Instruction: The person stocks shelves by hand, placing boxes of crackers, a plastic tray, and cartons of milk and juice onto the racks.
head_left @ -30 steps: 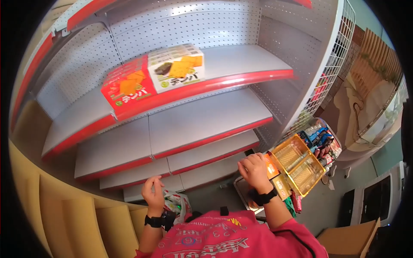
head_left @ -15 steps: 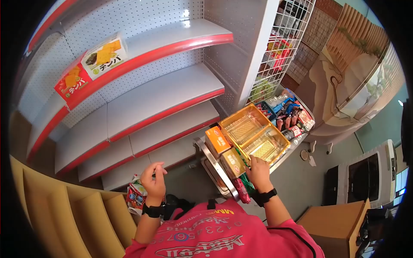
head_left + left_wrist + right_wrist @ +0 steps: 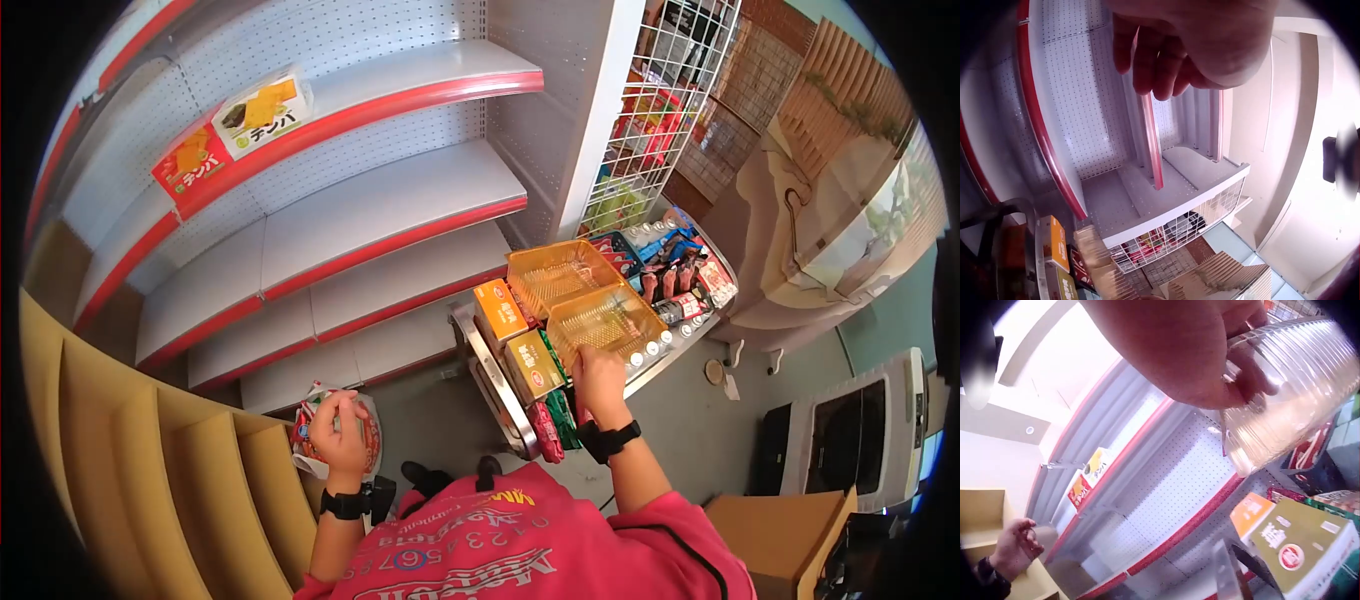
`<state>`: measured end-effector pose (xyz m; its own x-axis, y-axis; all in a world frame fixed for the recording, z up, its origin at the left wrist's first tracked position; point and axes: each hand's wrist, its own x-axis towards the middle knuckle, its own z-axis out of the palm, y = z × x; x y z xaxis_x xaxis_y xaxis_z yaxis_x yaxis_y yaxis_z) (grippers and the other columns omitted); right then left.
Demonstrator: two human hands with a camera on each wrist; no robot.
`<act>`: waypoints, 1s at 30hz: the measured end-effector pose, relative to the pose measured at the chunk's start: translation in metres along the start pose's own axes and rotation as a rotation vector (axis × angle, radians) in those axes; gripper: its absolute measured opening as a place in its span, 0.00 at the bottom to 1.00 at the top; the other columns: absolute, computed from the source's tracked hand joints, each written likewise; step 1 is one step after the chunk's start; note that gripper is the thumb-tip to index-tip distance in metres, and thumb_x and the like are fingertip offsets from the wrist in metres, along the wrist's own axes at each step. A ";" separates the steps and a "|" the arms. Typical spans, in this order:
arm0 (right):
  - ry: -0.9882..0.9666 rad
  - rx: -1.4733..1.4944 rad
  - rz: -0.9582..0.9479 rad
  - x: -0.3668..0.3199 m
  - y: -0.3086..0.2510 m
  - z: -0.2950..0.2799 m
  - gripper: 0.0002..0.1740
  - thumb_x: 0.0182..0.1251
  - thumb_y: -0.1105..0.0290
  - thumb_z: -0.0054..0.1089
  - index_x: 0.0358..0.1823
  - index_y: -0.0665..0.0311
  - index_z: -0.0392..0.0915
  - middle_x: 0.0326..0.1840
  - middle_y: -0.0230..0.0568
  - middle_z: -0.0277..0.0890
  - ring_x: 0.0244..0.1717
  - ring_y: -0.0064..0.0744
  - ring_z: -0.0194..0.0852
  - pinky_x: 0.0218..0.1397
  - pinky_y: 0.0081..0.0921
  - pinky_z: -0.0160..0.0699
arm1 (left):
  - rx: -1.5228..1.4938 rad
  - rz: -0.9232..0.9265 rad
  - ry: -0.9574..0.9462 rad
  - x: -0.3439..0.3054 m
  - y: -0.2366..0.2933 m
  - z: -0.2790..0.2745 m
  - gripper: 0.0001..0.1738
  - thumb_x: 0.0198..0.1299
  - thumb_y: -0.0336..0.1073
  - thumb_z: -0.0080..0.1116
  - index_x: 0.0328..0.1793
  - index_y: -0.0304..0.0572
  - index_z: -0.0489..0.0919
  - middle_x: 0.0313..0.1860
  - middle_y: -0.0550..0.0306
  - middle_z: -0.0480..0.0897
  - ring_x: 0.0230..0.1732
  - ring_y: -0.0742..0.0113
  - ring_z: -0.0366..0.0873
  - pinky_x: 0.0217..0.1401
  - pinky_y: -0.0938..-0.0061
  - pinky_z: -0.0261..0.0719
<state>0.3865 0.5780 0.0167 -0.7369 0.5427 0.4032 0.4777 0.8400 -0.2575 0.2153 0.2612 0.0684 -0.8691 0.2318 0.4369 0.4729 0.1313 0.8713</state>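
The right hand [image 3: 600,385] pinches the near edge of a see-through amber plastic tray [image 3: 605,320] with two compartments, which sits tilted over the cart. In the right wrist view, the fingers of that hand [image 3: 1191,350] curl round the rim of the ribbed tray [image 3: 1300,381]. An orange box [image 3: 500,311] and a tan box [image 3: 533,365] stand left of the tray. The left hand [image 3: 338,430] hangs in the air with loosely curled fingers and holds nothing; the left wrist view shows the same hand [image 3: 1179,44].
Grey shelves with red edges [image 3: 400,230] stand ahead, with red and white cracker boxes [image 3: 262,112] on one. The metal cart [image 3: 500,390] also carries bottles and packets. A bag [image 3: 370,435] lies on the floor by yellow shelving [image 3: 150,470]. A cardboard box [image 3: 770,530] is at lower right.
The view has swung right toward the cart. The right hand has moved to the tray and taken hold of it; the tray's near side has risen, uncovering white caps.
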 end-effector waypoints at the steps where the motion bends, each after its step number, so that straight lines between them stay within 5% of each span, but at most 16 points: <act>1: 0.034 0.031 -0.036 0.005 -0.001 -0.003 0.03 0.52 0.75 0.54 0.26 0.66 0.72 0.18 0.48 0.72 0.21 0.49 0.71 0.31 0.41 0.69 | 0.005 -0.002 0.012 -0.001 0.001 -0.001 0.08 0.62 0.27 0.47 0.36 0.30 0.77 0.19 0.60 0.76 0.23 0.76 0.72 0.30 0.80 0.69; 8: 0.127 0.256 -0.130 0.030 -0.045 -0.035 0.08 0.53 0.77 0.53 0.35 0.67 0.75 0.24 0.49 0.75 0.28 0.50 0.72 0.34 0.41 0.68 | -0.001 -0.181 0.006 -0.011 0.003 -0.013 0.06 0.61 0.28 0.50 0.39 0.32 0.77 0.24 0.59 0.77 0.26 0.75 0.74 0.33 0.79 0.71; 13: 0.076 0.335 -0.390 0.033 -0.070 -0.032 0.09 0.52 0.77 0.54 0.36 0.64 0.75 0.24 0.41 0.73 0.31 0.44 0.72 0.49 0.40 0.68 | 0.047 -0.099 0.057 -0.014 -0.014 -0.017 0.09 0.61 0.29 0.51 0.45 0.33 0.75 0.33 0.58 0.79 0.35 0.72 0.76 0.41 0.78 0.73; 17: -0.011 0.360 -0.527 0.036 -0.086 -0.036 0.11 0.50 0.78 0.54 0.37 0.62 0.76 0.30 0.39 0.74 0.38 0.40 0.72 0.60 0.43 0.63 | -0.011 -0.284 -0.015 -0.014 -0.027 -0.029 0.25 0.67 0.37 0.45 0.67 0.36 0.57 0.61 0.48 0.66 0.55 0.66 0.68 0.58 0.73 0.66; 20: -0.030 0.353 -0.634 0.037 -0.094 -0.041 0.14 0.47 0.79 0.53 0.38 0.61 0.76 0.36 0.37 0.75 0.48 0.37 0.71 0.64 0.42 0.60 | -0.311 -0.499 0.081 -0.018 -0.058 -0.040 0.27 0.69 0.44 0.40 0.70 0.43 0.54 0.60 0.51 0.67 0.53 0.65 0.71 0.55 0.73 0.69; 22: -0.039 0.384 -0.691 0.036 -0.099 -0.041 0.14 0.47 0.79 0.54 0.38 0.59 0.77 0.38 0.36 0.75 0.51 0.37 0.70 0.64 0.41 0.61 | -0.269 -0.476 0.087 -0.017 -0.060 -0.042 0.27 0.69 0.46 0.38 0.69 0.41 0.56 0.62 0.51 0.66 0.56 0.62 0.70 0.57 0.72 0.69; 28: 0.036 0.459 -0.721 0.041 -0.109 -0.039 0.14 0.45 0.79 0.56 0.37 0.58 0.77 0.41 0.37 0.74 0.54 0.43 0.69 0.59 0.40 0.67 | -0.552 -0.793 -0.016 -0.016 -0.028 -0.048 0.21 0.66 0.38 0.45 0.63 0.38 0.64 0.53 0.56 0.74 0.53 0.66 0.72 0.55 0.71 0.72; 30: 0.123 0.467 -0.673 0.042 -0.110 -0.038 0.15 0.44 0.79 0.58 0.37 0.57 0.78 0.45 0.41 0.72 0.55 0.48 0.68 0.58 0.41 0.67 | -0.768 -0.918 -0.046 -0.016 -0.028 -0.051 0.19 0.63 0.36 0.50 0.60 0.41 0.67 0.50 0.58 0.76 0.46 0.67 0.76 0.43 0.69 0.79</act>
<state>0.3216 0.5085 0.0954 -0.7235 -0.0580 0.6878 -0.3148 0.9145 -0.2540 0.2089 0.2044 0.0485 -0.8236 0.3893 -0.4124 -0.5447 -0.3407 0.7663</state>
